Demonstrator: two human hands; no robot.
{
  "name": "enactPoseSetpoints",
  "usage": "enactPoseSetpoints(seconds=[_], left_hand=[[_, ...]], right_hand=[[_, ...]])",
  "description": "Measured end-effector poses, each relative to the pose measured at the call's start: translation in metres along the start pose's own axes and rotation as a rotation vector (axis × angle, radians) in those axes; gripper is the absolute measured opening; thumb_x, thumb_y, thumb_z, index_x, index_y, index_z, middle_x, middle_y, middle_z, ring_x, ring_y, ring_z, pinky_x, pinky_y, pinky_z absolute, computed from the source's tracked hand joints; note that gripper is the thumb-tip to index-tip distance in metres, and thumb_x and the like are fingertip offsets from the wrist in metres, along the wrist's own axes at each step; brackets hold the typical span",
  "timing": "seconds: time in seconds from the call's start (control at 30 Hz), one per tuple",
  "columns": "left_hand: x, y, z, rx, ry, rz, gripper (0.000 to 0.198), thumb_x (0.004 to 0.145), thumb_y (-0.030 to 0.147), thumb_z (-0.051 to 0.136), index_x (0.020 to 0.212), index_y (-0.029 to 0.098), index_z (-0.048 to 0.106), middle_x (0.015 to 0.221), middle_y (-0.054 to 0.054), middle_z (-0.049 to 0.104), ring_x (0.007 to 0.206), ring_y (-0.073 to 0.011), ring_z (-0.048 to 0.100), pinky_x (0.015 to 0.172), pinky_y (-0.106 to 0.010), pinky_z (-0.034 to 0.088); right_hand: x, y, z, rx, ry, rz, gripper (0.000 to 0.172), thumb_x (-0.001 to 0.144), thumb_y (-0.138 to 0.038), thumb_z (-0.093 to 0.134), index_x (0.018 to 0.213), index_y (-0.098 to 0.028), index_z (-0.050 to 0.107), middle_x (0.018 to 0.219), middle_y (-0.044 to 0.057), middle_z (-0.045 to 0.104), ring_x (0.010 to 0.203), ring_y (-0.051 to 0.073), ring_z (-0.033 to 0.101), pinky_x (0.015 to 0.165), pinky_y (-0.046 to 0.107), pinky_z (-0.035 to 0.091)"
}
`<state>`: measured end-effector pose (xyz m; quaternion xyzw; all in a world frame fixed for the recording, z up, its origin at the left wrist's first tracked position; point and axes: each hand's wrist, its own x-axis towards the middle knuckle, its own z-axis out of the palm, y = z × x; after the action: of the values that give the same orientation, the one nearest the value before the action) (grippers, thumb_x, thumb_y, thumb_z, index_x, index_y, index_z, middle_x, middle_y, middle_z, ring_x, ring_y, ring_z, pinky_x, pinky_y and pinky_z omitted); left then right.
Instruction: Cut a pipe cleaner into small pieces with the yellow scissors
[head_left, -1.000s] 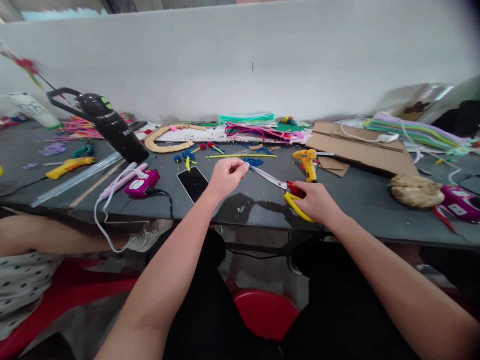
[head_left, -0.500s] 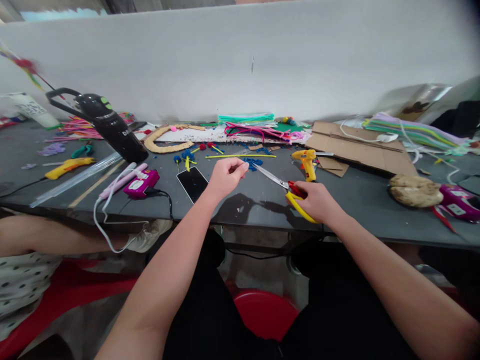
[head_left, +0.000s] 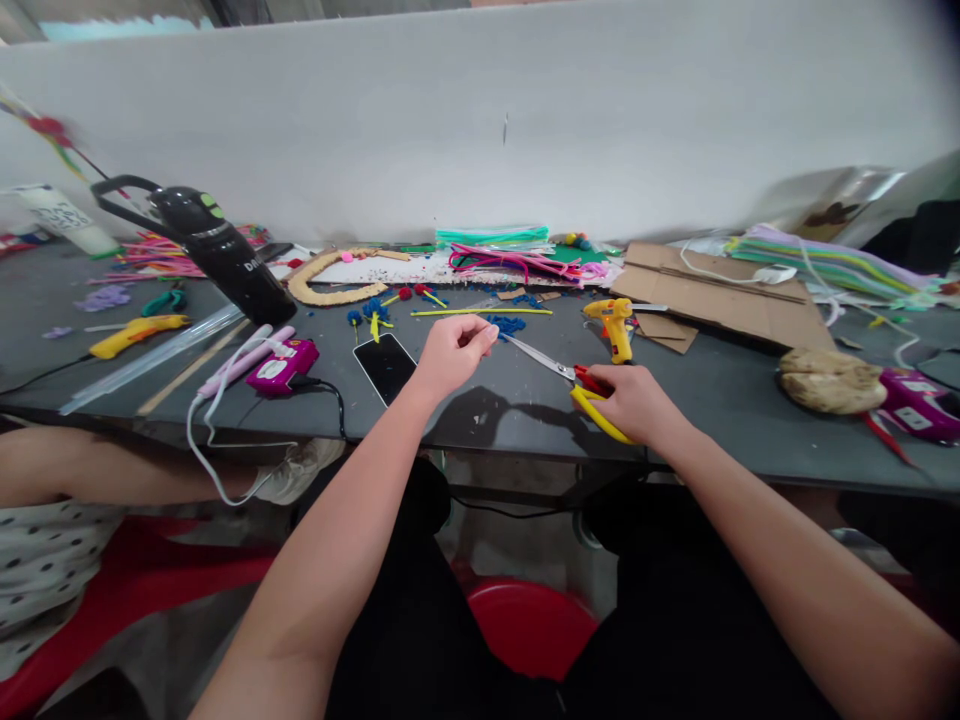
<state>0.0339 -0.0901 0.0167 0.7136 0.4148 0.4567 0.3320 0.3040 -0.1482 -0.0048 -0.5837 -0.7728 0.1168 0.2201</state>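
Observation:
My right hand [head_left: 634, 402] is wrapped round the red and yellow handles of a pair of scissors [head_left: 541, 360]. Their blades point left, with the tips close to the fingertips of my left hand [head_left: 456, 352]. Thumb and forefinger of that hand are pinched together; whatever sits between them is too small to make out. Just beyond the blade tips lies a pile of blue fuzzy snippets [head_left: 510, 325]. A yellow pipe cleaner [head_left: 480, 312] stretches across the table behind my left hand. Beside my left wrist lies a phone [head_left: 385, 367], partly covered by the forearm.
A yellow glue gun [head_left: 616, 328] stands just beyond my right hand, near cardboard sheets [head_left: 712, 298]. To the left are a black bottle [head_left: 225, 255], a purple device [head_left: 283, 367] with cables and a yellow tool [head_left: 139, 336]. Another person's leg [head_left: 135, 468] shows at left.
The scissors have shifted very slightly left, and their blades look nearly closed now. My left hand stays in its pinch at the same place.

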Motion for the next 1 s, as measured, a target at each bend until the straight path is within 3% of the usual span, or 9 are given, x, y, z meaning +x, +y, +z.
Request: enactPoseSetpoints(seconds=[0.27, 1.0], left_hand=[[0.0, 0.0013, -0.0006, 0.018, 0.008, 0.019, 0.026, 0.085, 0.039, 0.062, 0.072, 0.015, 0.065, 0.061, -0.002, 0.062, 0.053, -0.0112, 0.051, 0.053, -0.025, 0.041], [-0.0002, 0.001, 0.0001, 0.107, 0.006, 0.039, 0.027, 0.085, 0.038, 0.06, 0.071, 0.015, 0.064, 0.061, -0.002, 0.061, 0.054, -0.0109, 0.051, 0.053, -0.024, 0.041]], right_hand=[[-0.0022, -0.0064, -0.0045, 0.065, -0.026, 0.019, 0.033, 0.075, -0.044, 0.061, 0.059, -0.021, 0.044, 0.054, -0.003, 0.044, 0.054, 0.012, 0.034, 0.053, 0.028, 0.024], [-0.0007, -0.0003, -0.0008, -0.001, -0.053, -0.005, 0.028, 0.076, -0.042, 0.059, 0.062, -0.02, 0.048, 0.056, -0.001, 0.045, 0.056, 0.013, 0.035, 0.055, 0.028, 0.025]])
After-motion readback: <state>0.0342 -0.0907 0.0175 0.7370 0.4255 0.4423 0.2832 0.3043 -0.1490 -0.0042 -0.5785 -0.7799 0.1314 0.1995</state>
